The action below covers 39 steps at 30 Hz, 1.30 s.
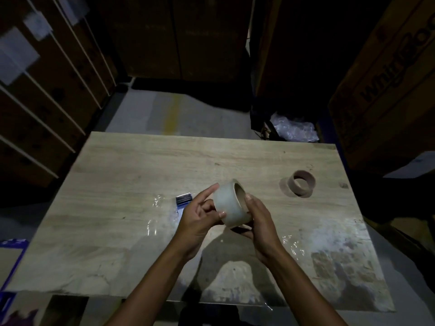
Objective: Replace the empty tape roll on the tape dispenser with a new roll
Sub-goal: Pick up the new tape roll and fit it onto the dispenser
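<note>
Dim storeroom w/ cartons [388,74]; wood-grain surface [141,175], empty core [302,182] far right. New tape roll [231,204] held above surface: left hand [197,216] and right hand [260,222] both closed around it.

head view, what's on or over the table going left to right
tape dispenser → left hand → new tape roll → right hand → empty cardboard core

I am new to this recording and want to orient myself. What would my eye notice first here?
First, the new tape roll held above the table's middle by both hands, left hand and right hand. Next, the empty cardboard core lying alone on the table to the right. A small blue and silver part peeks out beside the left hand.
</note>
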Each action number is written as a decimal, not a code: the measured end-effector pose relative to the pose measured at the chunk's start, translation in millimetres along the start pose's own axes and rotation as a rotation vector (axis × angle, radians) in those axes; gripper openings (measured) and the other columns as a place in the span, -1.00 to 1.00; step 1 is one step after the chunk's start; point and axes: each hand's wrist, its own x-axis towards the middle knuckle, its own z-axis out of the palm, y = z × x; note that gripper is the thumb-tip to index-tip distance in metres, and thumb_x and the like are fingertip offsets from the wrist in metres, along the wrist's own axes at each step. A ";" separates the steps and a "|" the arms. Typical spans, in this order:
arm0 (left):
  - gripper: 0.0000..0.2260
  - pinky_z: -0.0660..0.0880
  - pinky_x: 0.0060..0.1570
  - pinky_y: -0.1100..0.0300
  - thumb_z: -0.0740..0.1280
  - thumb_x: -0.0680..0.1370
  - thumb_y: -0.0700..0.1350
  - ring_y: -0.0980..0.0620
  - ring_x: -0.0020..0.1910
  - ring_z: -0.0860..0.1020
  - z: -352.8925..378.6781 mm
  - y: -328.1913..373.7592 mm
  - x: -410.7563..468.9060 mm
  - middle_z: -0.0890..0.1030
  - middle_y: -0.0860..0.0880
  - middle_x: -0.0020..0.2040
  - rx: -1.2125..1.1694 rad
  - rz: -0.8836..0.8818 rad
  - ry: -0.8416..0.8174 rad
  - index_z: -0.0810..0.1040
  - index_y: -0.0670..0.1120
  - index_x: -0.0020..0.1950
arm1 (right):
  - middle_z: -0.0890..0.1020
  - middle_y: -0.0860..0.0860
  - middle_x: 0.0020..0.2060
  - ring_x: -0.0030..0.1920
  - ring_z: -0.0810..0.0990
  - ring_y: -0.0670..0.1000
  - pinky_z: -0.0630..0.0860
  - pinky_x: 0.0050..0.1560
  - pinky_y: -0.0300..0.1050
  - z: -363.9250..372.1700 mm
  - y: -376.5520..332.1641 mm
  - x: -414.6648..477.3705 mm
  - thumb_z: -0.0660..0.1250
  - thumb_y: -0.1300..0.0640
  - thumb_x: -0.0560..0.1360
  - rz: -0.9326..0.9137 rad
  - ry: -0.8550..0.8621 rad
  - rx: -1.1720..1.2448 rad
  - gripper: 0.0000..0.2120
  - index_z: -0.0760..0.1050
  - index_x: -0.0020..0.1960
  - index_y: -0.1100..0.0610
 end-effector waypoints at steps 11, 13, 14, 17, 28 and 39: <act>-0.48 0.60 0.01 0.10 0.36 0.57 -0.22 -0.13 0.18 0.63 -48.5 40.1 -7.9 0.63 -0.21 0.25 -0.052 -0.042 -0.121 0.36 0.03 0.51 | 0.40 -0.17 0.39 0.37 0.41 -0.15 0.41 0.32 -0.24 54.2 -7.2 -16.6 0.63 -0.19 0.19 -0.318 0.121 -0.343 0.02 0.20 0.52 -0.08; -0.58 0.61 -0.01 0.08 0.31 0.59 -0.05 -0.17 0.18 0.63 -54.0 43.2 -8.8 0.64 -0.22 0.21 -0.032 -0.053 -0.093 0.44 0.05 0.46 | 0.33 -0.21 0.39 0.35 0.34 -0.23 0.29 0.22 -0.47 62.8 -7.7 -20.5 0.60 -0.23 0.17 -0.394 0.149 -0.468 0.05 0.14 0.51 -0.13; -0.60 0.62 -0.02 0.06 0.31 0.59 0.00 -0.19 0.16 0.64 -56.0 44.7 -8.7 0.66 -0.22 0.19 -0.017 -0.051 -0.070 0.47 0.05 0.43 | 0.31 -0.20 0.38 0.33 0.32 -0.26 0.25 0.17 -0.53 67.7 -7.7 -22.3 0.57 -0.27 0.16 -0.433 0.169 -0.548 0.05 0.12 0.51 -0.14; -0.67 0.63 -0.08 0.07 0.36 0.57 0.03 -0.21 0.09 0.67 -61.1 48.7 -6.4 0.67 -0.20 0.14 0.035 -0.018 -0.006 0.56 0.05 0.34 | 0.26 -0.07 0.45 0.40 0.32 -0.13 0.33 0.23 -0.42 81.7 -4.5 -26.2 0.50 -0.29 0.21 -0.574 0.225 -0.743 0.00 0.12 0.51 -0.08; -0.63 0.58 0.11 0.05 0.29 0.61 -0.10 -0.22 0.29 0.57 -92.1 53.2 -1.6 0.58 -0.27 0.31 -0.315 -0.061 -0.166 0.50 -0.21 0.38 | 0.21 0.12 0.47 0.49 0.25 0.07 0.47 0.30 -0.14 120.6 8.8 -37.1 0.58 -0.04 0.31 -0.917 0.354 -0.865 -0.02 0.10 0.53 0.18; -0.65 0.58 0.12 0.09 0.33 0.57 -0.08 -0.16 0.29 0.57 -109.9 49.6 3.8 0.59 -0.21 0.31 -0.287 -0.067 -0.164 0.56 -0.13 0.35 | 0.46 -0.08 0.39 0.29 0.52 -0.21 0.55 0.20 -0.20 135.3 18.8 -32.6 0.46 -0.06 0.46 -0.493 0.231 -0.262 -0.27 0.20 0.53 -0.04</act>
